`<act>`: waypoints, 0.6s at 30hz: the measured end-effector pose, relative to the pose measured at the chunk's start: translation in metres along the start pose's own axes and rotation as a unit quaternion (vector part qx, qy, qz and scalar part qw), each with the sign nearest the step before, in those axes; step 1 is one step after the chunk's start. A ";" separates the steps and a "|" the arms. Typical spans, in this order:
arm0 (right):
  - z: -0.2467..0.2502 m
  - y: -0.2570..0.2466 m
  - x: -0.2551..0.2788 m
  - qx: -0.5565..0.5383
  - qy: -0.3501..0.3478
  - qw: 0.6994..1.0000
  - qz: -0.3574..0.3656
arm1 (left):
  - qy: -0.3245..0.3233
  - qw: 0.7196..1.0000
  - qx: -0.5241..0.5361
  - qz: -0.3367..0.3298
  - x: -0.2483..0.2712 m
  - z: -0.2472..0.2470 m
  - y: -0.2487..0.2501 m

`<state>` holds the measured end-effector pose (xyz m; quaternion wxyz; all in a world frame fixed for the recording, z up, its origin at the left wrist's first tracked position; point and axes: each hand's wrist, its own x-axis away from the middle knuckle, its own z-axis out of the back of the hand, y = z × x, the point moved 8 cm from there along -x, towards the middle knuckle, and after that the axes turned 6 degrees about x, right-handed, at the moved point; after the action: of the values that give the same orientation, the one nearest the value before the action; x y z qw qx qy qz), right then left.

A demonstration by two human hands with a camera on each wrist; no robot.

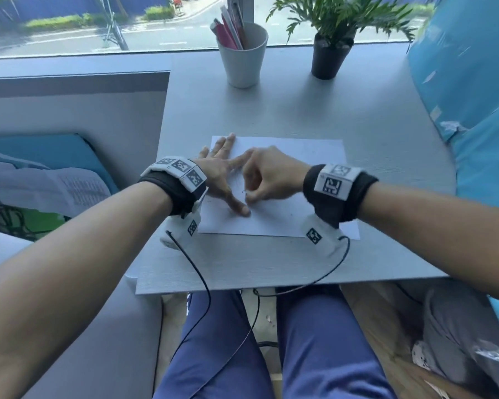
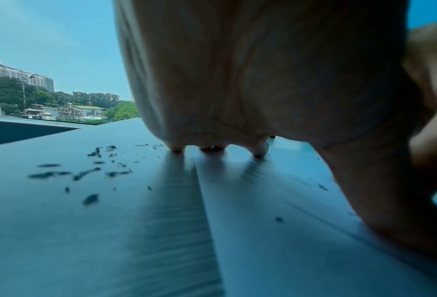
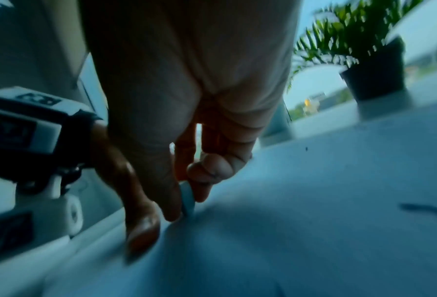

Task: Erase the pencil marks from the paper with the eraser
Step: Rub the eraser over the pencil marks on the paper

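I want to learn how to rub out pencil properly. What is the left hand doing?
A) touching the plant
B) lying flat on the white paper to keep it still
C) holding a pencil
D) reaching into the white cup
B: the left hand lies spread, fingers straight, on the white sheet of paper, while the right hand pinches the small pale blue eraser against it.

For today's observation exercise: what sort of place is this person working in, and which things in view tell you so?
Probably a window-side desk in an office or study space. A small grey table stands against a large window over a street, with a cup of pens, a potted plant, and a sheet of paper being worked on.
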<state>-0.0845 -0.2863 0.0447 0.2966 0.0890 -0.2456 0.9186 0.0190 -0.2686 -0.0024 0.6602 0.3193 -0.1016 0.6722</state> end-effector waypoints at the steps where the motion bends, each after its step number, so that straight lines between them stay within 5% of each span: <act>1: 0.006 0.006 -0.003 0.002 0.003 1.000 -0.010 | -0.001 1.000 0.001 0.002 0.000 0.000 -0.001; 5: 0.055 0.054 -0.021 -0.015 0.123 0.985 -0.116 | 0.001 1.000 -0.006 0.006 0.003 0.001 0.003; 10: 0.001 0.003 -0.002 -0.017 0.005 1.000 -0.011 | -0.003 1.000 -0.001 -0.002 0.005 0.002 0.004; 15: 0.052 0.059 -0.020 -0.055 0.115 0.984 -0.121 | -0.005 1.000 0.000 0.005 0.005 0.002 0.005; 18: 0.017 0.020 -0.009 -0.021 0.038 0.998 -0.048 | 0.000 1.000 -0.005 0.000 0.005 0.001 0.006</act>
<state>-0.0888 -0.3133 0.0489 0.3517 0.0594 -0.2492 0.9004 0.0141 -0.2654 0.0032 0.6617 0.3158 -0.1051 0.6719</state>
